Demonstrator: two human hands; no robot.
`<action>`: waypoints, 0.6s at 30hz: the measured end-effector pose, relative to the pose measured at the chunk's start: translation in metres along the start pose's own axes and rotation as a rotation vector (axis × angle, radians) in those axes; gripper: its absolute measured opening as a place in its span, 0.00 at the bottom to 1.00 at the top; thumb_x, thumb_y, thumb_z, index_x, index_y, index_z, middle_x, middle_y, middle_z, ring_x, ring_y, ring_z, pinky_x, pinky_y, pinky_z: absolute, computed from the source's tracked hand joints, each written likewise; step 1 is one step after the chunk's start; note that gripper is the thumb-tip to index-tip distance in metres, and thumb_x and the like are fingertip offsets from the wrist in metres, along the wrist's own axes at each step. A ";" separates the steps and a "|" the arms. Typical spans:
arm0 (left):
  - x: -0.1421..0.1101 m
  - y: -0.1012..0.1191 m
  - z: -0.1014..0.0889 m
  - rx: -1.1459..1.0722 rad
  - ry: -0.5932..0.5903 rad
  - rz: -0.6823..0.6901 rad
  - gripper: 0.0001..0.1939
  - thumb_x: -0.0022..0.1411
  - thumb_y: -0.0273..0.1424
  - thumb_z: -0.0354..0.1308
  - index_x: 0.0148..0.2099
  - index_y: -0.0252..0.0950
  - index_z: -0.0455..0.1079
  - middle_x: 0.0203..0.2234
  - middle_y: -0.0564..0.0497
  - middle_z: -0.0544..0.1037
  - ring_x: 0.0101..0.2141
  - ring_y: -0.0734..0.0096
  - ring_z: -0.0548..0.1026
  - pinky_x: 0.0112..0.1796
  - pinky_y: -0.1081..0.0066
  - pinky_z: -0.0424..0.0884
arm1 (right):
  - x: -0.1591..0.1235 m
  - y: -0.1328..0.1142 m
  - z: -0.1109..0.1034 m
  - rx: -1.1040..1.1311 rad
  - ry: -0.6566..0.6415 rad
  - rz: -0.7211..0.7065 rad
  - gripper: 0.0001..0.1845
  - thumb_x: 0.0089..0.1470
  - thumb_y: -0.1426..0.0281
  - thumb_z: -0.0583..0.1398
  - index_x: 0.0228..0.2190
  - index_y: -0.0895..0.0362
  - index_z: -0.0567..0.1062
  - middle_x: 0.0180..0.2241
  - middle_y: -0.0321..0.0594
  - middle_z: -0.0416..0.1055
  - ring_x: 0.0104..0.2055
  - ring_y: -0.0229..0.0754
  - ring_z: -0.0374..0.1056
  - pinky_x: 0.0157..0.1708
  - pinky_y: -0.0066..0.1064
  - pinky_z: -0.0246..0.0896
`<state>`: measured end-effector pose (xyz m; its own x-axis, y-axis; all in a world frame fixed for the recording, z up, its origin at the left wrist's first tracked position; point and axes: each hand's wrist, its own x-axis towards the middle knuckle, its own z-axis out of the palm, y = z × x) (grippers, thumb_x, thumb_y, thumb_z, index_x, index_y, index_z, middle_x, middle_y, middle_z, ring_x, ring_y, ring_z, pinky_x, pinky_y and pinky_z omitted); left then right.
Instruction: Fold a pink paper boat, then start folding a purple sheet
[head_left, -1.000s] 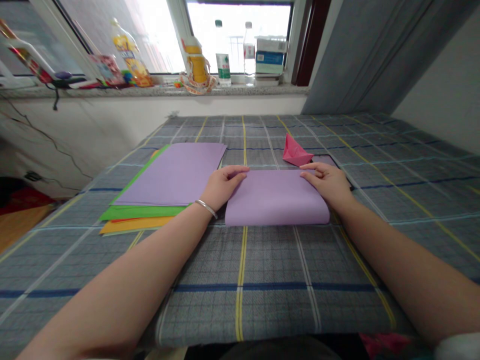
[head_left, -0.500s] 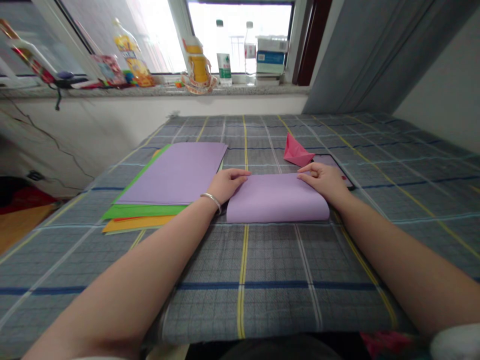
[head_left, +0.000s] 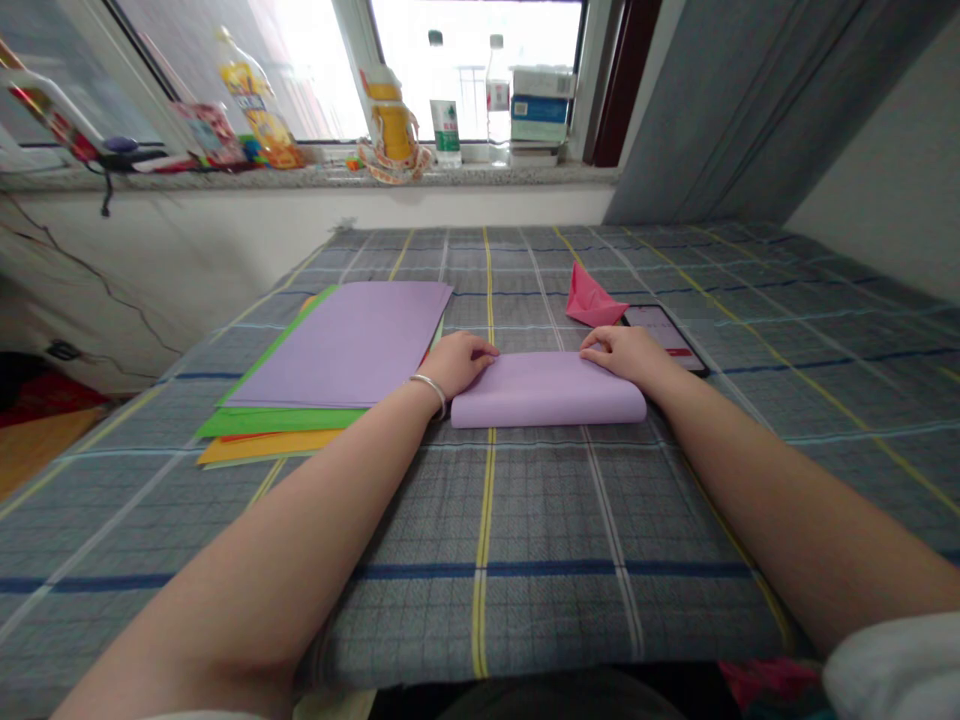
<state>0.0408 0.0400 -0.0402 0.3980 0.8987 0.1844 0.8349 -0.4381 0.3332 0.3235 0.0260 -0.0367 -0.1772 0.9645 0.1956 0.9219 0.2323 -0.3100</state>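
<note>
"Since a second ago, the near bend of the purple sheet (head_left: pixel 547 390) has moved farther off, and the right hand (head_left: pixel 621 350) has slid left."

"How do the hands stand?"

"Both narrow. The left hand (head_left: pixel 457 363) has thumb and fingers together at the far left corner; the right pinches the far edge, toward its right end. Their undersides are hidden from me."

"And the sheet?"

"Doubled over on the tablecloth (head_left: pixel 540 520), between the hands, its near bend rounded and uncreased."

"How would you expect it to handle?"

"Light, a little springy, easily creased askew. I'd keep hold of both far corners, pinching gently so the layers don't slip."

"Any room?"

"Most on the near side, where cloth runs on to the table's near edge. Left is tight: the paper stack (head_left: pixel 337 340) lies just beside the left wrist. Far right, the pink folded paper (head_left: pixel 592 298) and the phone (head_left: pixel 667 335) crowd the right hand, so I'd avoid pushing that way."
</note>
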 end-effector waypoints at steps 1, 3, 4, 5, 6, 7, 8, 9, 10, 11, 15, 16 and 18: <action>0.000 0.000 0.000 0.042 0.007 0.036 0.12 0.61 0.31 0.55 0.44 0.38 0.77 0.39 0.47 0.79 0.41 0.63 0.74 0.46 0.64 0.69 | 0.000 0.000 0.000 -0.012 -0.003 -0.008 0.08 0.52 0.64 0.60 0.32 0.54 0.78 0.28 0.39 0.75 0.30 0.43 0.68 0.30 0.32 0.57; -0.003 0.001 0.001 0.127 0.029 0.097 0.13 0.62 0.31 0.53 0.44 0.38 0.77 0.39 0.46 0.78 0.40 0.63 0.74 0.45 0.64 0.68 | 0.000 -0.001 -0.001 -0.020 -0.009 -0.018 0.09 0.52 0.64 0.60 0.32 0.53 0.78 0.28 0.39 0.75 0.30 0.43 0.68 0.31 0.32 0.57; -0.005 0.003 0.002 0.177 0.046 0.119 0.13 0.62 0.31 0.52 0.44 0.38 0.77 0.39 0.46 0.77 0.40 0.63 0.73 0.45 0.63 0.68 | 0.000 -0.001 -0.001 -0.018 -0.011 -0.019 0.09 0.52 0.64 0.60 0.32 0.53 0.78 0.28 0.39 0.75 0.30 0.43 0.69 0.31 0.32 0.58; -0.007 0.004 0.002 0.230 0.070 0.136 0.13 0.62 0.30 0.52 0.43 0.39 0.77 0.39 0.46 0.77 0.41 0.62 0.73 0.45 0.62 0.67 | -0.001 -0.001 -0.001 -0.015 -0.013 -0.018 0.08 0.52 0.64 0.60 0.32 0.53 0.78 0.28 0.39 0.75 0.30 0.43 0.69 0.31 0.32 0.58; -0.009 0.006 0.003 0.281 0.094 0.153 0.12 0.63 0.30 0.51 0.43 0.40 0.77 0.40 0.46 0.77 0.41 0.61 0.72 0.45 0.61 0.66 | -0.001 -0.001 -0.001 -0.011 -0.014 -0.017 0.08 0.52 0.64 0.60 0.32 0.53 0.78 0.28 0.39 0.75 0.30 0.42 0.69 0.31 0.31 0.58; -0.010 0.008 0.003 0.324 0.116 0.172 0.13 0.63 0.30 0.51 0.43 0.40 0.76 0.40 0.46 0.77 0.42 0.59 0.72 0.45 0.59 0.65 | -0.001 -0.001 -0.001 -0.008 -0.015 -0.013 0.08 0.53 0.64 0.60 0.32 0.53 0.78 0.28 0.39 0.75 0.30 0.42 0.69 0.31 0.31 0.58; -0.011 0.010 0.004 0.353 0.135 0.197 0.13 0.64 0.29 0.50 0.44 0.41 0.76 0.41 0.46 0.76 0.42 0.59 0.71 0.45 0.58 0.64 | -0.002 -0.001 -0.001 -0.004 -0.017 -0.008 0.08 0.53 0.65 0.60 0.32 0.53 0.78 0.28 0.39 0.75 0.30 0.42 0.69 0.31 0.31 0.58; -0.012 0.012 0.004 0.369 0.145 0.234 0.14 0.65 0.29 0.49 0.46 0.42 0.75 0.42 0.46 0.76 0.43 0.58 0.71 0.46 0.58 0.63 | -0.002 -0.001 -0.001 -0.002 -0.017 -0.004 0.08 0.53 0.65 0.60 0.33 0.54 0.78 0.28 0.39 0.76 0.31 0.42 0.69 0.31 0.31 0.58; -0.012 0.012 0.004 0.373 0.139 0.287 0.15 0.66 0.29 0.48 0.49 0.42 0.73 0.44 0.46 0.75 0.44 0.59 0.70 0.46 0.58 0.63 | -0.002 -0.002 -0.001 -0.003 -0.016 -0.005 0.08 0.53 0.65 0.60 0.33 0.54 0.78 0.29 0.39 0.76 0.31 0.43 0.69 0.32 0.31 0.58; -0.011 0.013 0.004 0.371 0.113 0.353 0.16 0.67 0.29 0.47 0.52 0.43 0.71 0.46 0.47 0.75 0.46 0.60 0.69 0.47 0.59 0.62 | -0.002 -0.002 -0.002 -0.004 -0.016 -0.006 0.08 0.53 0.65 0.60 0.33 0.54 0.78 0.29 0.39 0.76 0.31 0.43 0.69 0.32 0.31 0.58; -0.006 0.013 0.002 0.349 -0.060 0.543 0.19 0.68 0.28 0.46 0.58 0.45 0.67 0.53 0.51 0.73 0.49 0.65 0.68 0.50 0.65 0.63 | -0.003 -0.003 -0.002 -0.003 -0.020 -0.002 0.09 0.53 0.65 0.60 0.34 0.54 0.78 0.29 0.39 0.76 0.31 0.43 0.68 0.32 0.31 0.57; -0.005 0.013 0.002 0.349 -0.087 0.549 0.19 0.68 0.27 0.46 0.58 0.44 0.66 0.54 0.51 0.72 0.49 0.66 0.69 0.50 0.65 0.63 | -0.003 -0.003 -0.002 0.000 -0.019 0.002 0.09 0.53 0.65 0.60 0.34 0.54 0.78 0.29 0.39 0.76 0.31 0.43 0.68 0.32 0.31 0.57; -0.005 0.013 0.000 0.351 -0.111 0.539 0.20 0.68 0.27 0.46 0.59 0.42 0.66 0.55 0.51 0.71 0.49 0.65 0.69 0.50 0.65 0.64 | -0.003 -0.003 -0.002 0.004 -0.010 0.003 0.08 0.53 0.65 0.60 0.33 0.54 0.79 0.28 0.39 0.75 0.31 0.42 0.68 0.32 0.31 0.57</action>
<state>0.0498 0.0298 -0.0372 0.8167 0.5602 0.1386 0.5746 -0.8117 -0.1048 0.3218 0.0226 -0.0348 -0.1777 0.9665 0.1850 0.9213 0.2295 -0.3140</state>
